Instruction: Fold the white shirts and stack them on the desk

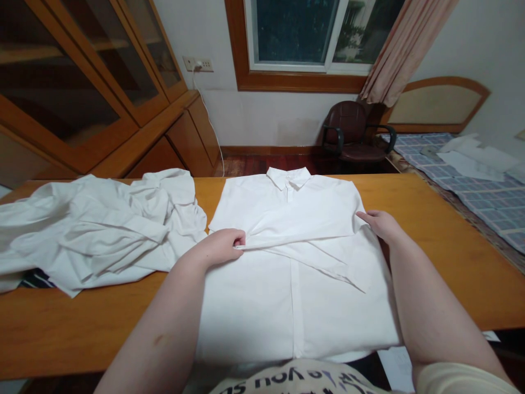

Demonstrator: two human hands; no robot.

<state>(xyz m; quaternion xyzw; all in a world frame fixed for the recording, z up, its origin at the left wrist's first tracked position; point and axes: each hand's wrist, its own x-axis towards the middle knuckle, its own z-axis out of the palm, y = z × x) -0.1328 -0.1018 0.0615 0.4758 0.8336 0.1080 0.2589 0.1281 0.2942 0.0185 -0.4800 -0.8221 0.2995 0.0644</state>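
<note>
A white collared shirt (250,306) lies front up on the wooden table before me, its collar (288,178) at the far edge. Both sleeves are laid across the front. My left hand (226,245) is closed in a pinch on the edge of the upper sleeve (295,224), near the shirt's left side. At the shirt's right side, my right hand (380,223) grips the folded edge of that sleeve between thumb and fingers. The other sleeve's end (346,276) sticks out below, pointing right. Some fingertips are hidden by cloth.
A rumpled heap of white cloth (106,224) lies on the table (447,246) to the left, with dark striped fabric under it. Beyond are a glass-door cabinet (135,117), a brown armchair (348,128) and a bed (471,180) with papers on it.
</note>
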